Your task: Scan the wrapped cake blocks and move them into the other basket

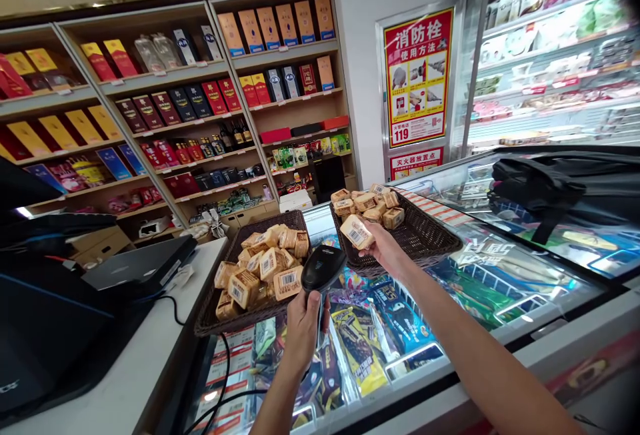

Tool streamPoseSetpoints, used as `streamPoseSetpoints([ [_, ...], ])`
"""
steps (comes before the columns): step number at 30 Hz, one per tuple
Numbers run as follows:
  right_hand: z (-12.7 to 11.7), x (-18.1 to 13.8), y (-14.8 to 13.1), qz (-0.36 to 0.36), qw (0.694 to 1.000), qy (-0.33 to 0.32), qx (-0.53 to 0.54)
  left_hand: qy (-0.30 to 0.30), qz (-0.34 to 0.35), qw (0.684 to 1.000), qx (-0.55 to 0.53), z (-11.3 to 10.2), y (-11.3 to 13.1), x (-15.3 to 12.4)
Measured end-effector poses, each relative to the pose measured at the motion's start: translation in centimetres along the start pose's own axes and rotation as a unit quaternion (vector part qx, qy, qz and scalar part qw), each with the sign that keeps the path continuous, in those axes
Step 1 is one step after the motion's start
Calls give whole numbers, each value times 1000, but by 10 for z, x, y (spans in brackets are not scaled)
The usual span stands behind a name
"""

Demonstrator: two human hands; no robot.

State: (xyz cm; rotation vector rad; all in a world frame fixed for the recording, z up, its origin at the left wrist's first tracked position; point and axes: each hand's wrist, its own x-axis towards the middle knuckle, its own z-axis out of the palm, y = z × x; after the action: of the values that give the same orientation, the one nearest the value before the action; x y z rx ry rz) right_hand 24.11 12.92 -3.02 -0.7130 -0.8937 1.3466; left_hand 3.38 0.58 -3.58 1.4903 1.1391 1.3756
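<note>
My left hand (303, 325) is wrapped round the grip of a black barcode scanner (323, 267), held upright between two baskets. In my right hand (387, 248) is a small wrapped snack pack (357, 231) with a barcode on its face, held at the near edge of the right wicker basket (425, 231). Several similar tan packs (370, 201) are heaped at that basket's far left end. The left wicker basket (213, 318) holds a larger pile of these packs (265, 258), many with barcodes showing.
Both baskets rest on a glass-topped freezer (350, 381) containing packaged frozen goods. A black bag (565, 188) lies on the glass at right. On the left, a counter (165, 348) carries dark checkout equipment (45, 328), and a black cable (225, 381) loops down. Stocked shelves (200, 115) line the back.
</note>
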Motion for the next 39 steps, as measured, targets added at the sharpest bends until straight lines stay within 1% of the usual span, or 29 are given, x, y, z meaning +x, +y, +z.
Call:
streamPoseSetpoints([
  [4, 2, -3, 4, 1, 1000, -18, -12, 38, -11, 999, -36, 2, 6, -1],
  [7, 6, -6, 9, -3, 999, -16, -39, 88, -8, 994, -70, 4, 11, -1],
  [10, 17, -6, 14, -17, 993, -16, -117, 176, 4, 979, -104, 1, 15, 1],
  [12, 33, -3, 17, -44, 978, -38, -201, 250, 27, 959, -131, -3, 16, 3],
  [15, 71, 8, 19, -113, 937, -101, -314, 355, 78, 918, -159, -12, 17, 8],
  [18, 123, 26, 25, -199, 887, -181, -375, 427, 105, 875, -200, -22, 21, 12],
  [20, 158, 39, 34, -232, 859, -223, -399, 447, 110, 859, -223, -26, 24, 13],
  [22, 187, 50, 48, -243, 830, -239, -441, 452, 110, 856, -225, -28, 26, 13],
  [24, 206, 56, 63, -252, 796, -255, -487, 447, 105, 860, -221, -29, 26, 12],
  [26, 214, 60, 73, -260, 762, -292, -516, 441, 91, 865, -222, -30, 24, 13],
  [28, 210, 63, 76, -263, 740, -333, -522, 433, 79, 869, -226, -29, 21, 13],
  [29, 203, 65, 74, -265, 739, -339, -519, 428, 75, 872, -227, -28, 20, 14],
  [30, 195, 68, 70, -268, 744, -332, -514, 421, 71, 875, -227, -28, 19, 14],
  [32, 171, 77, 59, -273, 761, -289, -512, 406, 64, 884, -224, -26, 19, 14],
  [34, 140, 90, 45, -268, 770, -200, -543, 395, 58, 891, -217, -24, 20, 13],
  [35, 122, 97, 37, -261, 768, -145, -566, 394, 55, 892, -216, -23, 21, 13],
  [37, 84, 113, 21, -239, 754, -30, -612, 387, 55, 894, -218, -22, 24, 12],
  [39, 48, 128, 6, -216, 739, 50, -636, 380, 54, 898, -216, -22, 26, 12],
])
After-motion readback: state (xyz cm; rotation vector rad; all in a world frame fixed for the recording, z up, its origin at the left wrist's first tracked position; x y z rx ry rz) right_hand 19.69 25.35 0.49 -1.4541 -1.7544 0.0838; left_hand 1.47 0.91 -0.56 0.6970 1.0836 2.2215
